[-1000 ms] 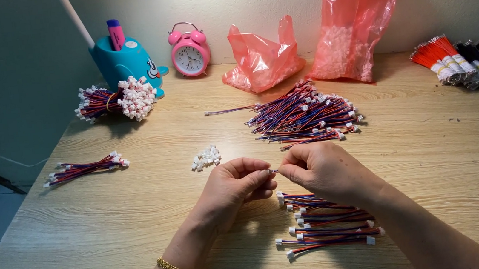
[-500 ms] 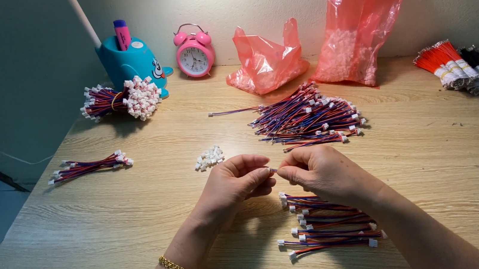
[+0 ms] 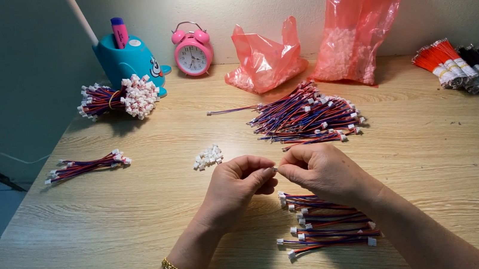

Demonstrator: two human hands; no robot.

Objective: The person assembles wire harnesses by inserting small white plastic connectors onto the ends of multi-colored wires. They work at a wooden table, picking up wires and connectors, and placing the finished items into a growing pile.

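Wooden surface (image 3: 83,242) lies under both hands, my left fingers (image 3: 259,177) and right fingers (image 3: 289,172) pinched narrow on one tiny connector (image 3: 275,169) above the finished leads (image 3: 328,226); it seems featherlight and slippery, best gripped by its plastic sides.

Hands: two, left hand (image 3: 236,183), right hand (image 3: 322,170). Red plastic bags: two (image 3: 264,59) (image 3: 359,24). Pink alarm clock (image 3: 192,49): one. Blue pen holder (image 3: 129,60): one, upper left.

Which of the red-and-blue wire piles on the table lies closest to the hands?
The stack of wire leads lying just under the right hand, at the near edge. The big loose pile, the small bundle and the banded bunch all lie farther off.
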